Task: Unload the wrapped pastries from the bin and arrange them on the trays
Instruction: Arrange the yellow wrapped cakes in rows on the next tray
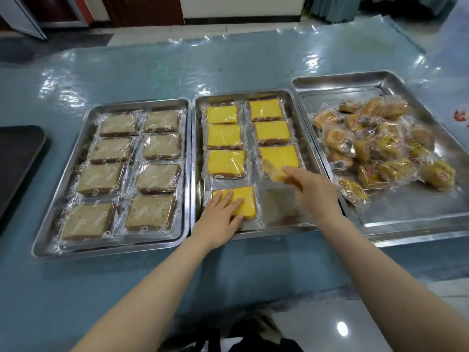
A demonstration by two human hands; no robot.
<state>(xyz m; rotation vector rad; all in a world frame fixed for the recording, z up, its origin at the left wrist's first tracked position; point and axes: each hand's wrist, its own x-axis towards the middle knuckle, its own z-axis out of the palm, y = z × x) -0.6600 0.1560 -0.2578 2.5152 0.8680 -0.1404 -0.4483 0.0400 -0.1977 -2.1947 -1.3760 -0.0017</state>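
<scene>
The middle steel tray point(279, 214) holds several wrapped yellow cake slices in two columns. My left hand point(218, 219) presses flat, fingers straight, on the nearest yellow slice point(247, 201) at the tray's front left. My right hand point(312, 191) hovers over the tray's right side and grips a blurred wrapped pastry point(275, 172) above the front-right gap. The left tray point(45, 235) is filled with wrapped brown slices point(152, 212). The right tray point(406, 219) holds a loose pile of several wrapped golden pastries point(380, 153).
All three trays stand side by side on a blue table covered with clear plastic film point(152, 67). A dark tray point(17, 153) lies at the left edge. A dark bag point(253, 336) sits on the floor below the table's front edge.
</scene>
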